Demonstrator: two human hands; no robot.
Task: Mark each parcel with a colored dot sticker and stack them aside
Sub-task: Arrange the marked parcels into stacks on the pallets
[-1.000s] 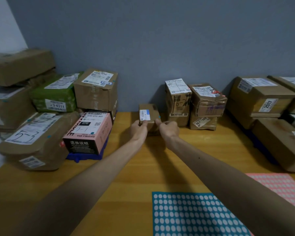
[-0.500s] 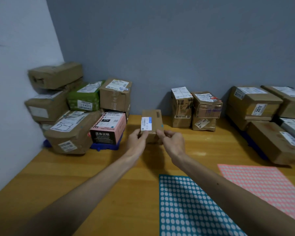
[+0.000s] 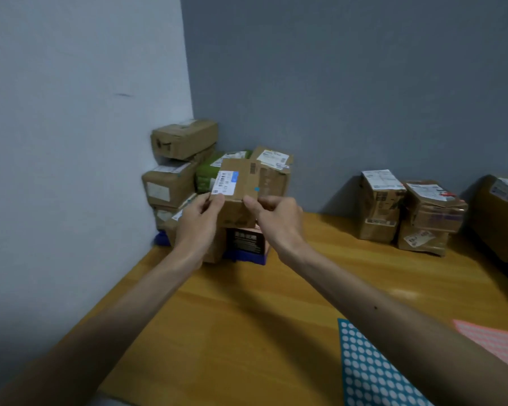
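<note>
A wooden bench runs into a corner where a pale wall meets a blue-grey one. Both hands hold a small brown cardboard parcel up off the bench: the left hand grips its near left corner with the thumb on top, and the right hand pinches its near right edge between thumb and fingers. The parcel's top carries a white shipping label with a barcode and a blue patch towards the left, brown tape across the middle, and a small blue dot sticker just above the right thumb. Directly beyond the hands sits the corner stack of parcels, brown boxes with a green one among them, and below the held parcel a pink-and-black box on something blue. Well off to the right of the right hand stand more taped parcels against the wall. Near the right forearm lie a blue dot sticker sheet and a pink dot sticker sheet.
</note>
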